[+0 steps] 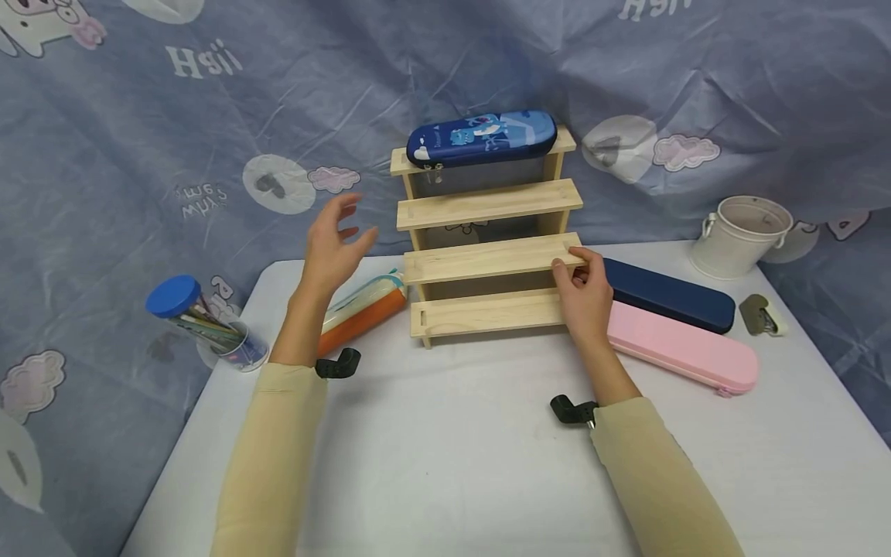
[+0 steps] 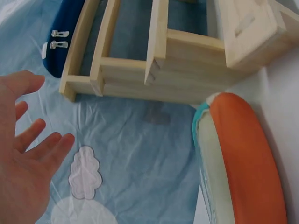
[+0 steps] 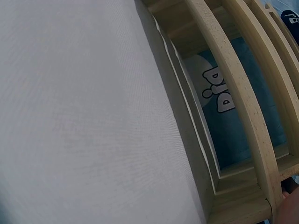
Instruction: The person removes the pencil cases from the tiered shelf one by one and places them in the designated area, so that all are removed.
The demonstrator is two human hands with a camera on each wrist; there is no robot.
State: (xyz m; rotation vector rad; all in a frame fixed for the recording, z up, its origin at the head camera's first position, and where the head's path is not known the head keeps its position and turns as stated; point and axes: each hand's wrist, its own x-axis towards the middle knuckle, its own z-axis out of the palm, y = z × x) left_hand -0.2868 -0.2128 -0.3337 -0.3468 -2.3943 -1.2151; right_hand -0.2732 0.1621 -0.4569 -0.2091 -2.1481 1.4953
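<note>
A light wooden rack with stepped shelves (image 1: 487, 261) stands at the back of the table. My right hand (image 1: 586, 298) grips the right end of its second shelf from the bottom, thumb in front; in the right wrist view only a sliver of that hand (image 3: 288, 207) shows at the corner. My left hand (image 1: 332, 249) is raised in the air left of the rack, fingers loosely bent and holding nothing. In the left wrist view that hand (image 2: 23, 163) is apart from the rack. A blue printed pencil case (image 1: 480, 139) lies across the top shelf.
An orange and cream pencil case (image 1: 365, 309) lies left of the rack; navy (image 1: 668, 295) and pink (image 1: 685, 346) cases lie right. A blue-lidded jar of sticks (image 1: 209, 321) leans at the left edge. A white bucket (image 1: 741, 236) and a small grey-and-white object (image 1: 761, 316) are at right.
</note>
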